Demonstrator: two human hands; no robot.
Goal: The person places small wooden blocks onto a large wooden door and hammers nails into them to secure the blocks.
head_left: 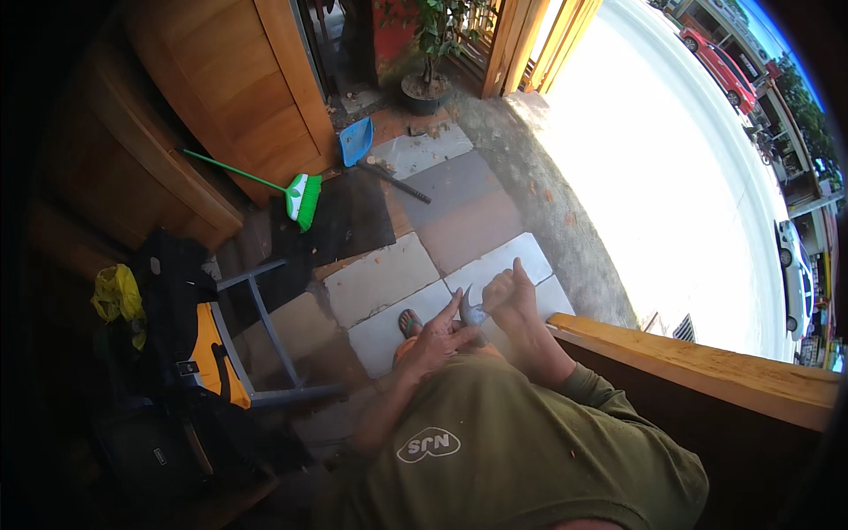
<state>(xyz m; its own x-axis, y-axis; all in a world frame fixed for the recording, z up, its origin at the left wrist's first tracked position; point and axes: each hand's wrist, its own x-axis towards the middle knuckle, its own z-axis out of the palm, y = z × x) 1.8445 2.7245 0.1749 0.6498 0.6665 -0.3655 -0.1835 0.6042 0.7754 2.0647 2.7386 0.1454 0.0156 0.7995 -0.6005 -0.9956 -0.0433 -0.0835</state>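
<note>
Just in front of my body is a claw hammer [474, 314], its grey metal head showing with a curved claw pointing away from me. My left hand [433, 344] is around it, the head between the forefinger and thumb. Most of the handle is hidden by the hand and my shirt. Close by on the right, my right hand [512, 299] is closed with the thumb raised. Whatever its curled fingers hold, if anything, is hidden.
A wooden rail [698, 367] runs along my right. To the left stand a grey metal frame [265, 322] and a black-and-yellow bag [216, 353]. Farther off are a green broom [303, 201], a blue dustpan [356, 141], wooden panels [234, 79] and a potted plant [426, 93].
</note>
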